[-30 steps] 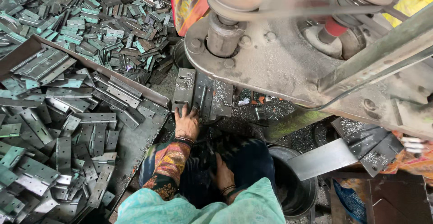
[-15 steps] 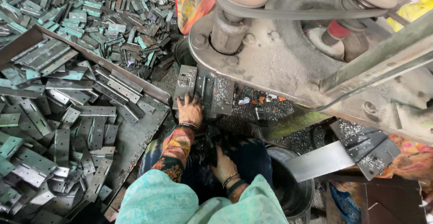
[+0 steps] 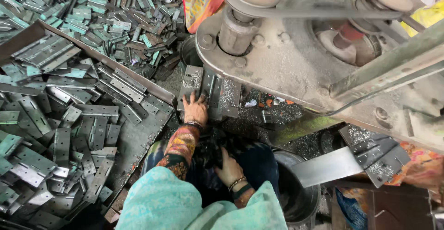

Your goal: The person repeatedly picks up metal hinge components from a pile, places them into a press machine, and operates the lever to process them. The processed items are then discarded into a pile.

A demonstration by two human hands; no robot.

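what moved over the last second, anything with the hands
Little changed. The left hand stayed flat on the metal piece at the machine bed. The right hand slid slightly forward along the lap, fingers curled down; what it grips is hidden. The hinge plates on the tray and the black bucket stayed put.

The single head camera is looking steeply down from close above, taking in the left hand (image 3: 196, 110) ahead and the right hand (image 3: 230, 170) nearer below.
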